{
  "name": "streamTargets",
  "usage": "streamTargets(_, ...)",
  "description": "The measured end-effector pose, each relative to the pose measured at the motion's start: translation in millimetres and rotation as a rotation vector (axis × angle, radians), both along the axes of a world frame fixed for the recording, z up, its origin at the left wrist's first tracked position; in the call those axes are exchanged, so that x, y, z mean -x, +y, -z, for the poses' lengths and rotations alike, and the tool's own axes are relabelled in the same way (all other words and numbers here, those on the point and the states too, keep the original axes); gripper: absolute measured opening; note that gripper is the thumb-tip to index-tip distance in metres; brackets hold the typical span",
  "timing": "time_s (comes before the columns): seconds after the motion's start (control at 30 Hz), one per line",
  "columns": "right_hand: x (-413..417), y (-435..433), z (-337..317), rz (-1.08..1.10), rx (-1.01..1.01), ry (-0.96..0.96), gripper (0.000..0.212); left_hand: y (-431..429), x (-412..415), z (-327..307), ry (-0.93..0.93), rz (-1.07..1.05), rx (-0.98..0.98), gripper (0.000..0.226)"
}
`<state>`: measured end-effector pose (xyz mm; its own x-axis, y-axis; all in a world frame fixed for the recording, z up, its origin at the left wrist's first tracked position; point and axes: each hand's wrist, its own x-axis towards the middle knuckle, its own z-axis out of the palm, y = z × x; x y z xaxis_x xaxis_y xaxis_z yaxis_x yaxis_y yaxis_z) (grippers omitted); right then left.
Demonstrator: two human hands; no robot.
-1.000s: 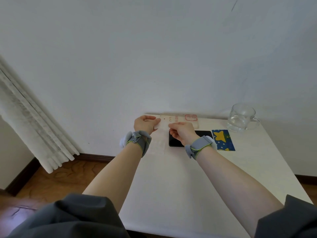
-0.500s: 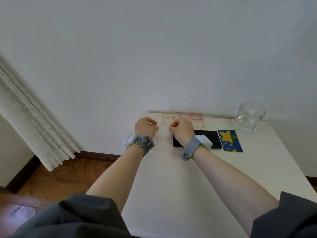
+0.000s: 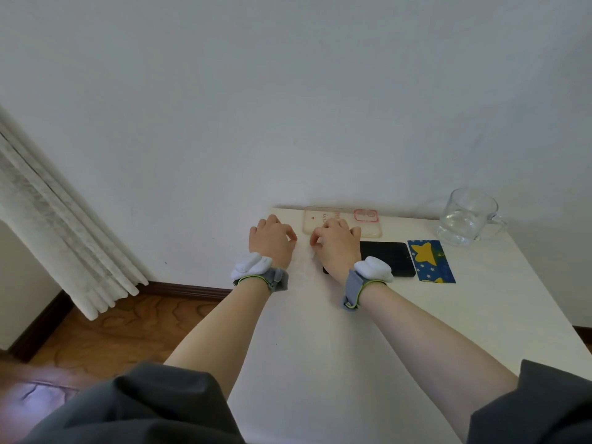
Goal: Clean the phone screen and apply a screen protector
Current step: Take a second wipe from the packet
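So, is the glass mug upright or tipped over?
Upright. The glass mug stands on its base on the table, its open rim facing up.

**Q:** what's actually sitting on your table?

**A:** not much lol. My white table [image 3: 352, 347] is pushed up against the wall. A clear phone case [image 3: 368, 227] with a pink camera ring lies along the back edge. The black phone [image 3: 384, 257] lies flat just in front of it, with a blue star-print piece [image 3: 431, 261] just beside that. The glass mug [image 3: 467, 219], with some water in it, is in the far right corner.
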<state>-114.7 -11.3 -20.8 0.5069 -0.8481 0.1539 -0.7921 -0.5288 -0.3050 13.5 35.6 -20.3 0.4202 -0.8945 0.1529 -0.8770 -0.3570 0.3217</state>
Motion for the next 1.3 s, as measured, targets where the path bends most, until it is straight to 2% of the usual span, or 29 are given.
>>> streamTargets(0.13, 6, 2, -1, 0.024, -0.036, -0.129, 0.027, 2, 2, -3, 0.003, -0.061, 0.001, 0.021)
streamTargets(0.23, 13, 9, -7, 0.040, -0.035, -0.187, 0.019, 7, 3, -11, 0.043, -0.056, 0.079, 0.016)
streamTargets(0.4, 16, 23, -15, 0.028, -0.106, -0.087, 0.011, 22, 8, -22, 0.046, 0.005, 0.024, 0.018)
streamTargets(0.57, 14, 34, -14, 0.035, -0.116, 0.092, 0.019, 33, 13, -27, 0.010, 0.060, -0.156, 0.019)
streamTargets(0.7, 4, 39, -14, 0.052, -0.098, 0.217, 0.023, 38, 12, -25, 0.069, 0.087, -0.198, 0.021)
streamTargets(0.77, 0, 40, -13, 0.040, -0.093, 0.223, 0.024, 39, 13, -24, 0.104, 0.108, -0.208, 0.025)
streamTargets(0.9, 1, 41, -23, 0.042, -0.142, 0.090, 0.022, 36, 14, -20, 0.177, 0.145, -0.213, 0.028)
streamTargets(0.97, 5, 39, -33, 0.032, -0.279, -0.042, 0.017, 36, 13, -20, 0.280, 0.147, -0.202, 0.023)
streamTargets(1.1, 18, 31, -49, 0.030, -0.519, -0.467, 0.004, 35, 11, -31, 0.636, 0.161, -0.136, 0.003)
streamTargets(1.2, 27, 24, -52, 0.124, -0.585, -0.599, 0.015, 32, 17, -40, 0.893, 0.132, -0.040, 0.015)
streamTargets(1.3, 36, 17, -50, 0.190, -0.648, -0.690, 0.020, 27, 27, -44, 1.153, 0.080, 0.042, 0.017)
